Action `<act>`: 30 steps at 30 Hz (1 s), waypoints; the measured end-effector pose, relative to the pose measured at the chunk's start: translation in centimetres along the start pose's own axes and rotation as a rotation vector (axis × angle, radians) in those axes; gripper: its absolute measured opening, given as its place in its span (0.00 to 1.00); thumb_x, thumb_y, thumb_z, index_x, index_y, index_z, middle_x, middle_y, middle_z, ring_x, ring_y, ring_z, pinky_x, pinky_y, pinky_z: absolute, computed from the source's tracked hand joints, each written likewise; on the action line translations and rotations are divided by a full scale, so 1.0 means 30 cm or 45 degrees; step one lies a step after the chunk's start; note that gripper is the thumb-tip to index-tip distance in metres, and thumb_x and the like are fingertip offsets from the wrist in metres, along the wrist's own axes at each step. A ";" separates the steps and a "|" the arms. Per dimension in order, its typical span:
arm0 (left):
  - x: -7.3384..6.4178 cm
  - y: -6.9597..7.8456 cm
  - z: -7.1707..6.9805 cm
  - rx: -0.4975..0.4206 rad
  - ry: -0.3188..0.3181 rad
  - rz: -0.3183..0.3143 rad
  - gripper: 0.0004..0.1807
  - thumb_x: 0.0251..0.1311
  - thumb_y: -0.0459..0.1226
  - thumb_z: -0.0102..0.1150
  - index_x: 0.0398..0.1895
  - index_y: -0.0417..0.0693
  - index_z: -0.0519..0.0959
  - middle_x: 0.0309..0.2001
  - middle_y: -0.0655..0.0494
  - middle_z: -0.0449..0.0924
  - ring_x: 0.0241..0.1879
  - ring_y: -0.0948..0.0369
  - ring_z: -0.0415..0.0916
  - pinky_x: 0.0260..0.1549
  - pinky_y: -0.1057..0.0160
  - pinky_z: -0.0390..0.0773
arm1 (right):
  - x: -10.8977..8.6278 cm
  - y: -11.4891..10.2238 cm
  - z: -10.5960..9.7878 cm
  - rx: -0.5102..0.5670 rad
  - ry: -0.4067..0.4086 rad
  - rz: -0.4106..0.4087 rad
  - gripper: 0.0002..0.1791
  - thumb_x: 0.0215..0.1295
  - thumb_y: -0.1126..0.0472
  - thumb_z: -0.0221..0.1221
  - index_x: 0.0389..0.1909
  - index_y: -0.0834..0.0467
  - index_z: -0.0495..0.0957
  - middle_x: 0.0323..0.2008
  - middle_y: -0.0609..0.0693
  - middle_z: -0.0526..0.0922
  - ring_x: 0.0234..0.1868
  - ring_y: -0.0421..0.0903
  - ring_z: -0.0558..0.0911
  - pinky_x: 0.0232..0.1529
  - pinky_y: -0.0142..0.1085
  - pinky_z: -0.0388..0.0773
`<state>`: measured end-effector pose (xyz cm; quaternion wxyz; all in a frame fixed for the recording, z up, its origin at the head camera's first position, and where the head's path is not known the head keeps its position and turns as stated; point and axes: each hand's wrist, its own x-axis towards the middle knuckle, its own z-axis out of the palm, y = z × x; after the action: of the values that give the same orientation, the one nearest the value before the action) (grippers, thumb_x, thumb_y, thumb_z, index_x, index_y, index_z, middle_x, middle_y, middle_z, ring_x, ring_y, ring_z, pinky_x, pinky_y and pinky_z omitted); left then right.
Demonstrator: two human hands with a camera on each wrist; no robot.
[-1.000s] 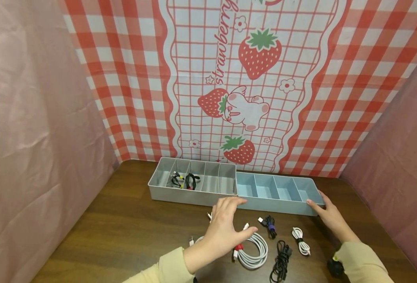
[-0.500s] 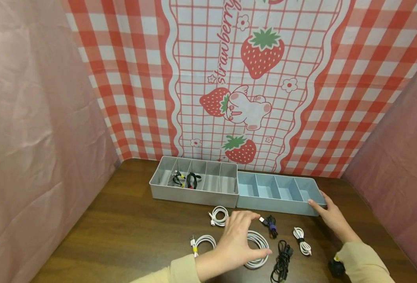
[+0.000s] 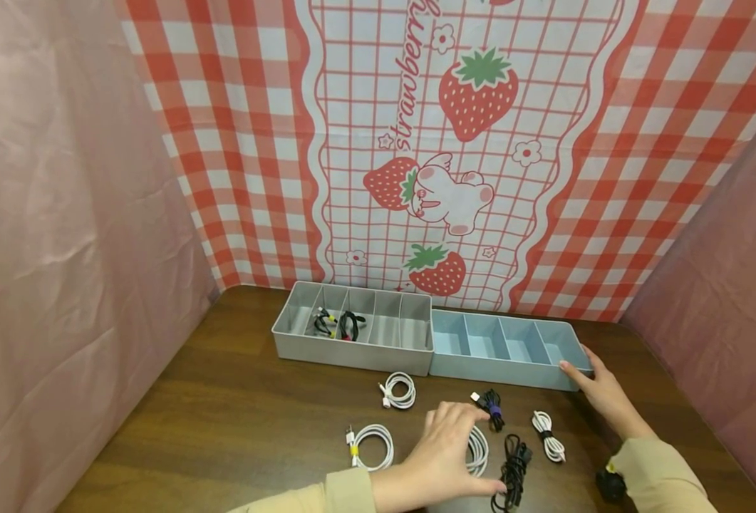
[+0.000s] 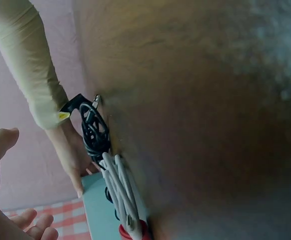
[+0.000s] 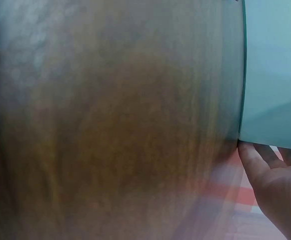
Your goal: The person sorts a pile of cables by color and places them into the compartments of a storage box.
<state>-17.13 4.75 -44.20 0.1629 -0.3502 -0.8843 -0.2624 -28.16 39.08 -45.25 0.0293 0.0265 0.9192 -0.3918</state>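
In the head view my left hand [image 3: 444, 456] hovers over a large white coiled cable [image 3: 478, 450] and partly hides it, thumb and fingers spread apart. The left wrist view shows this coil's red tie [image 4: 141, 231]. A black bundled cable [image 3: 514, 470] lies by the left thumb. My right hand [image 3: 608, 397] grips the right end of a light blue divided box [image 3: 502, 370], thumb at its front corner and fingers round the end. In the right wrist view the fingers [image 5: 255, 162] touch the box's end wall.
A grey divided box [image 3: 352, 355] adjoins the blue one, with black cables [image 3: 350, 325] inside. On the wooden table lie two white coils [image 3: 398, 391], one yellow-tied, a purple-tied black cable [image 3: 494, 410], a white bundle [image 3: 548, 436] and a black item [image 3: 610, 486] by the right sleeve.
My left hand has moved right and toward the front edge, over the large white coil, uncovering the two smaller white coils. The right hand stays at the blue box's end.
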 end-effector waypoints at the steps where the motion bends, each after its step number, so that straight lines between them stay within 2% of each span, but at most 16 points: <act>1: -0.001 0.000 0.003 0.009 -0.007 0.006 0.46 0.35 0.63 0.71 0.58 0.55 0.67 0.55 0.66 0.68 0.53 0.67 0.62 0.49 0.68 0.61 | -0.003 -0.005 0.000 -0.005 -0.004 0.008 0.51 0.69 0.38 0.46 0.72 0.65 0.28 0.68 0.77 0.38 0.66 0.75 0.46 0.58 0.69 0.49; 7: 0.000 0.006 0.024 0.065 -0.039 0.028 0.47 0.33 0.64 0.71 0.58 0.55 0.68 0.55 0.65 0.68 0.55 0.65 0.63 0.52 0.65 0.63 | 0.002 0.001 0.000 -0.004 0.003 0.001 0.51 0.69 0.38 0.46 0.72 0.64 0.27 0.68 0.77 0.38 0.66 0.75 0.46 0.58 0.69 0.49; 15: 0.000 0.015 0.045 0.099 -0.136 0.059 0.46 0.38 0.67 0.66 0.59 0.54 0.67 0.55 0.66 0.67 0.54 0.67 0.61 0.55 0.60 0.62 | 0.002 0.002 0.000 -0.002 0.004 0.002 0.51 0.69 0.38 0.46 0.72 0.65 0.28 0.68 0.77 0.38 0.66 0.75 0.46 0.58 0.69 0.49; 23: 0.017 0.025 0.078 0.227 -0.165 0.092 0.47 0.36 0.69 0.65 0.58 0.55 0.68 0.53 0.68 0.69 0.51 0.68 0.63 0.46 0.69 0.61 | -0.003 0.004 0.001 0.002 0.006 0.006 0.51 0.69 0.38 0.46 0.72 0.65 0.28 0.68 0.77 0.38 0.66 0.75 0.46 0.58 0.69 0.49; 30: 0.032 0.016 0.103 0.287 -0.211 0.102 0.48 0.33 0.71 0.64 0.57 0.56 0.69 0.51 0.69 0.70 0.49 0.68 0.63 0.44 0.69 0.60 | 0.000 -0.009 -0.005 0.006 -0.001 0.007 0.51 0.69 0.39 0.46 0.72 0.65 0.28 0.68 0.77 0.38 0.66 0.75 0.47 0.59 0.69 0.49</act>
<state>-17.79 7.36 -46.08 0.1381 -0.3852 -0.9039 -0.1250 -28.18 39.00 -44.96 0.0308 0.0289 0.9182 -0.3938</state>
